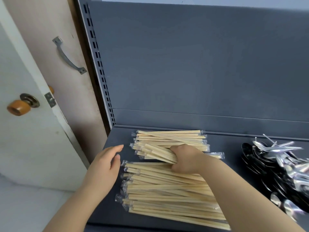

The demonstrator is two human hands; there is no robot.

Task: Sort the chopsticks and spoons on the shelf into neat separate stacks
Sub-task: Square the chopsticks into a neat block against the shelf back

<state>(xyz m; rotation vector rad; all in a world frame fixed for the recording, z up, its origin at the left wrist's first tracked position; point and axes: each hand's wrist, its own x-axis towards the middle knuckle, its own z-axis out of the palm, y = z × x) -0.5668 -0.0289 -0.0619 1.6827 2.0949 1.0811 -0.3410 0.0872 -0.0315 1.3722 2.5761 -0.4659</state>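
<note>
Gripping a bundle of wrapped chopsticks (157, 154), right hand (184, 158) has fingers curled tight round it over the far stack (170, 136), likely to lay it square; left hand (103, 164) hovers, fingers relaxed and apart, by the left ends, probably to align them; spoons (275, 161) heaped right.

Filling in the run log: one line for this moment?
right hand: grips chopstick bundle | left hand: holds nothing | spoons: heaped apart, untouched
</note>
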